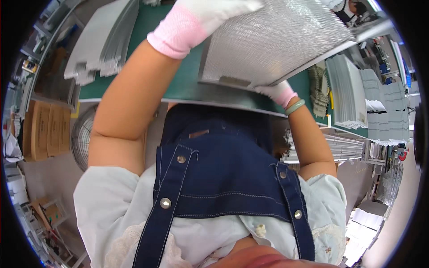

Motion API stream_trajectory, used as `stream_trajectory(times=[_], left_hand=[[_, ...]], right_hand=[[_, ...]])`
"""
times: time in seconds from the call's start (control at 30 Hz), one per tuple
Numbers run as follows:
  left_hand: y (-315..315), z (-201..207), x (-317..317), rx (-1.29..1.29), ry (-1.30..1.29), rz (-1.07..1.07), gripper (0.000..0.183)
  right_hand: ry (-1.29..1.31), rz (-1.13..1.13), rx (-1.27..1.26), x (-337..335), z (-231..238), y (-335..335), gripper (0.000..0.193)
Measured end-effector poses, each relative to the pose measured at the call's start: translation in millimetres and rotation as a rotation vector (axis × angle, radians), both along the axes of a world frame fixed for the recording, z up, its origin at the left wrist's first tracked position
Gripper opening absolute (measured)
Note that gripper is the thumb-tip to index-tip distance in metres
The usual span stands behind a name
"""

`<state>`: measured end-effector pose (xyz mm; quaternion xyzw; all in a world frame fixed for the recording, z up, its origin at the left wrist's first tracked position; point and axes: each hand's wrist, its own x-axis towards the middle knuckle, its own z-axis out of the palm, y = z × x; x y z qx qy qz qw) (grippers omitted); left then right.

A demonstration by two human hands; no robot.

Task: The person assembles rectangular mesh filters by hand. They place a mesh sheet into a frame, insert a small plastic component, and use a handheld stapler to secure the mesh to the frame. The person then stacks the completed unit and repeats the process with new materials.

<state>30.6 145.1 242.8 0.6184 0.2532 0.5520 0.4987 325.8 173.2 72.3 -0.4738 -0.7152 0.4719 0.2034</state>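
Mesh panel [277, 40], seemingly framed already, tilts over the green worktop [183, 82], not yet laid flat; right hand [278, 92] pinches its lower edge, left hand [219, 11] reaches outstretched across its top, grip unclear; remaining work doesn't show

Two hands [216, 14] [276, 92], one mesh panel [277, 44]

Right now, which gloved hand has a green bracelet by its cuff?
The right hand: a pale green bracelet sits just beside its pink cuff. The left hand is gloved too, but shows no bracelet.
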Motion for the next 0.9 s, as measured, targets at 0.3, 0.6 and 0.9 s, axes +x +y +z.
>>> stream_trajectory(times=[0.3, 0.6, 0.9], left_hand=[[31.5, -7.2, -4.4, -0.066, 0.022, 0.171, 0.035], [29.0, -4.0, -5.9, -0.104, 0.036, 0.077, 0.035], [36.1, -7.3, -0.8, -0.062, 0.019, 0.138, 0.036]], right_hand=[[0.410, -0.148, 0.121, -6.0, 120.0, 6.4, 0.041], [0.963, -0.353, 0.507, -26.8, 159.9, 24.6, 0.016], [0.895, -0.477, 0.795, -44.7, 149.0, 32.5, 0.030]])
